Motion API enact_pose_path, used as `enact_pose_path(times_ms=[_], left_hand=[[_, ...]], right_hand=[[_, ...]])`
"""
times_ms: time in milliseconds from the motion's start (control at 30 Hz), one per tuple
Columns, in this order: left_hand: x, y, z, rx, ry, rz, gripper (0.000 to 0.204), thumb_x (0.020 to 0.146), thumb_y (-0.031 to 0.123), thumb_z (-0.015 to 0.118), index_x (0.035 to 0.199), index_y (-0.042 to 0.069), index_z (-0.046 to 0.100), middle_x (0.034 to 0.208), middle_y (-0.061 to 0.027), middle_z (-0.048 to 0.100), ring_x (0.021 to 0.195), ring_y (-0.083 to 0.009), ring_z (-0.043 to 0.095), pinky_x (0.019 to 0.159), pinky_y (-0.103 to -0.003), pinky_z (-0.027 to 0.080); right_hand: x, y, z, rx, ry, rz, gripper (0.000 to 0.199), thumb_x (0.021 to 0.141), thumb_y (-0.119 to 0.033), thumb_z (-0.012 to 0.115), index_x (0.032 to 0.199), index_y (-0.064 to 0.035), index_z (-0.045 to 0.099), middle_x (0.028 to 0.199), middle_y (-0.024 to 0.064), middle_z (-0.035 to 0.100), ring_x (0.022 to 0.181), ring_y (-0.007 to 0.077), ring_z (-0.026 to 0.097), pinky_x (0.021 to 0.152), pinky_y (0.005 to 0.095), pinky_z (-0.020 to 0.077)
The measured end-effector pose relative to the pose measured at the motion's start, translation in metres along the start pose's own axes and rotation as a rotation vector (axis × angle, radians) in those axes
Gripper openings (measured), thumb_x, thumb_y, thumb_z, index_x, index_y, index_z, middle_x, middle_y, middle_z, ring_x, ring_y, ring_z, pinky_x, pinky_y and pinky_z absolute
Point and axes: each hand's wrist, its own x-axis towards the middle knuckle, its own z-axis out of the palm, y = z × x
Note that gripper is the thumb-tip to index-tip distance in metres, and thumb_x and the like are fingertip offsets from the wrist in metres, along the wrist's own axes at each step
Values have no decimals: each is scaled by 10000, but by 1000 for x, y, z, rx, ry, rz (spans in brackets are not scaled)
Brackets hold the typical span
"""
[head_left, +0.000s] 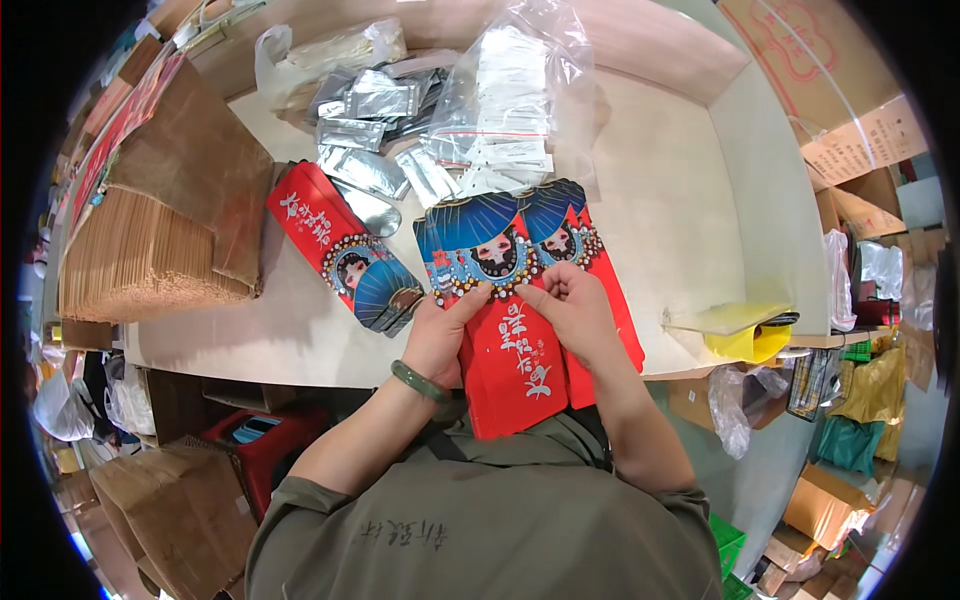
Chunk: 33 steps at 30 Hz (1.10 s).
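While both hands work above the table edge, we see the left hand (437, 333) and right hand (578, 312) pinching a fanned stack of red paper pouches (515, 300). Each pouch is flat and long: red body with white lettering, blue umbrella-and-face print at the top end. The stack sits between the torso and the white table (660, 220). A second pile of the same pouches (350, 255) lies left of the hands, with silver foil sachets (365, 130) and a clear plastic bag (510, 100) behind.
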Motion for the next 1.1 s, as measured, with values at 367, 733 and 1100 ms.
enact_pose_path(times_ms=[367, 733, 1100], left_hand=[[-1, 1, -2, -28, 11, 17, 328, 872, 86, 628, 1169, 16, 506, 1067, -106, 635, 901, -202, 650, 776, -365, 550], [-5, 3, -4, -66, -42, -42, 302, 893, 93, 586, 1178, 35, 505, 1102, -85, 620, 980, -196, 621, 847, -346, 511], [-4, 1, -9, -10, 54, 25, 313, 870, 66, 617, 1154, 19, 495, 1093, -96, 621, 946, -198, 635, 817, -356, 528]], right_hand=[[20, 19, -35, -363, 428, -271, 105, 865, -113, 643, 894, -14, 626, 690, -21, 581, 643, 40, 519, 590, 190, 424], [-2, 18, 9, 174, -114, 29, 126, 857, -138, 664, 801, -40, 608, 682, -49, 562, 639, 27, 497, 580, 196, 419], [15, 19, -33, -339, 453, -281, 144, 868, -127, 645, 919, 8, 641, 739, 3, 630, 650, 52, 549, 592, 206, 450]])
